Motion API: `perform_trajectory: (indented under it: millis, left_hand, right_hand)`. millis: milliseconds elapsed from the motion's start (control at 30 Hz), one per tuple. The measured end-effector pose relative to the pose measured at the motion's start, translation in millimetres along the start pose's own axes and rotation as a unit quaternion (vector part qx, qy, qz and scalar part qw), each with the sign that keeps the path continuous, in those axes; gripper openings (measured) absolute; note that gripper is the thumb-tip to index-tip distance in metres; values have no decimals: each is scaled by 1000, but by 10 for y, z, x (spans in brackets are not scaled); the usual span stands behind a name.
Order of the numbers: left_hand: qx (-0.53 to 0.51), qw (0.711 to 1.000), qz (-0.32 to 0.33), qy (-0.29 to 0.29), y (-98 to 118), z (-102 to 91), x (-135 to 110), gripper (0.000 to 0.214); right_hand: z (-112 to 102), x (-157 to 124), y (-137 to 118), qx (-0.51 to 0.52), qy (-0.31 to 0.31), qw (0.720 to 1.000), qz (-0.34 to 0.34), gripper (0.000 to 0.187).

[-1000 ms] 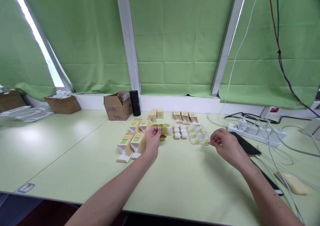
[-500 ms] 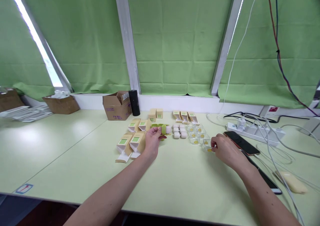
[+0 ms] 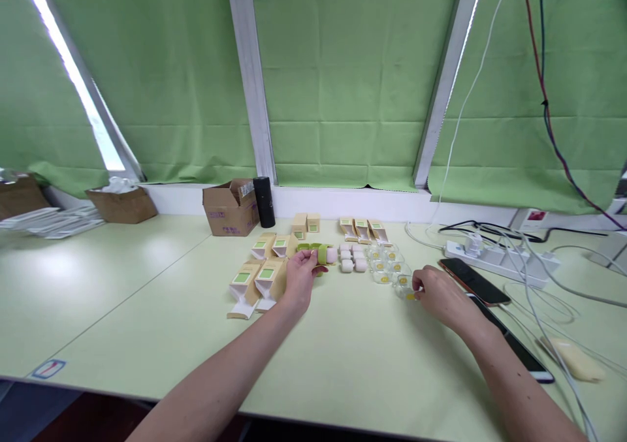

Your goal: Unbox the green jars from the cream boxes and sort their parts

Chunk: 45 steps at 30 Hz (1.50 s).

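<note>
My left hand (image 3: 300, 279) is closed around a small pale pink rounded case (image 3: 332, 254) with a green band (image 3: 322, 254) round it. More green bands (image 3: 308, 246) lie just behind those fingers. Between my two hands, several pale rounded cases (image 3: 347, 266) stand in rows. The fingers of my right hand (image 3: 441, 297) pinch the edge of a clear plastic shell (image 3: 404, 290) with a yellow sticker, low at the table. Beside it sit several similar clear shells (image 3: 381, 267) in a group. Open beige cartons (image 3: 245, 280) with green labels lie left of my left hand.
Small cartons (image 3: 361, 228) stand farther back, near a cardboard box (image 3: 229, 213) and a black cylinder (image 3: 264, 202). On the right are two phones (image 3: 474, 280), a white power strip (image 3: 499, 264), loose cables and a yellowish object (image 3: 573, 358). White flat items (image 3: 53, 222) are stacked far left.
Little differs. The view has shifted very slightly; both hands keep their places and their grips on the banded case and the clear shell.
</note>
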<state>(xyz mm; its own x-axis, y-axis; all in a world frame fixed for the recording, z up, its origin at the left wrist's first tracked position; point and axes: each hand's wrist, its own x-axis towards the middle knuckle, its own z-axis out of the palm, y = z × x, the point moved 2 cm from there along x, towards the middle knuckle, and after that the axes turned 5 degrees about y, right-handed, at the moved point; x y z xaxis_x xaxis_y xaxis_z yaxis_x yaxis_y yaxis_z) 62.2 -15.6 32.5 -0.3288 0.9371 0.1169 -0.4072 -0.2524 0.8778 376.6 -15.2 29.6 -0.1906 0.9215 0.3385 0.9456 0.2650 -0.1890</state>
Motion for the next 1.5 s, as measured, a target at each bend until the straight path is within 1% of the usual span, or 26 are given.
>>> perform_trajectory:
  millis: [100,167,233,300,367,433,500,567,633,733,833,933,1033,1133,1233,1300,1400,1467,1500]
  left_hand:
    - [-1,1000,1,-8,4,10,-12,36]
    - [-4,1000,-5,-13,1,16,-14,33]
    - [-12,1000,-19,-17,-11,18,-13,29]
    - [-22,999,-35,-22,-27,17,-11,27]
    - [-25,998,-46,-29,-42,14,-12,26]
    - [-18,998,-52,-38,-54,12,-19,25]
    - [-9,997,-57,-49,-57,15,-30,24]
    - [-6,996,-64,-58,-53,23,-45,22]
    - [-11,995,-74,-63,-42,36,-60,21]
    - [-23,993,-94,-61,-22,55,-80,18]
    - [-19,992,-108,-59,-12,69,-98,16]
    - [-6,992,-116,-59,-19,74,-115,18]
    - [9,991,-121,-57,-33,75,-124,18]
    - [22,990,-123,-62,-41,81,-128,19]
    - [25,989,-120,-77,-29,100,-137,24]
    - [24,989,-118,-90,-11,115,-146,28]
    - [27,988,-117,-95,21,121,-157,37]
    - [33,988,-117,-91,34,110,-156,40]
    - [36,989,-116,-89,37,101,-153,41]
  right_hand:
    - [-44,-19,-2,-5,21,1000,6,17]
    - [-122,-24,-34,-11,56,998,13,20]
    - [-230,-18,-115,-5,107,994,13,20]
    - [-343,-3,-260,31,159,987,-22,17]
    - [-434,19,-452,68,193,976,-71,17]
    - [-488,52,-663,92,216,965,-116,22]
    - [-492,101,-870,112,222,956,-155,28]
    - [-448,159,-1054,136,220,946,-196,34]
    - [-361,212,-1201,150,211,937,-234,41]
    - [-183,253,-1329,155,201,931,-264,49]
    - [-16,240,-1354,165,206,927,-266,52]
    - [98,205,-1334,158,217,920,-285,50]
    - [154,191,-1310,162,226,911,-305,44]
    - [177,197,-1292,190,235,900,-313,39]
    - [193,203,-1276,244,235,888,-310,37]
    - [205,207,-1265,309,226,879,-284,35]
    - [246,226,-1253,442,190,855,-192,29]
    - [289,246,-1249,539,154,821,-112,29]
    - [312,257,-1249,586,135,796,-73,32]
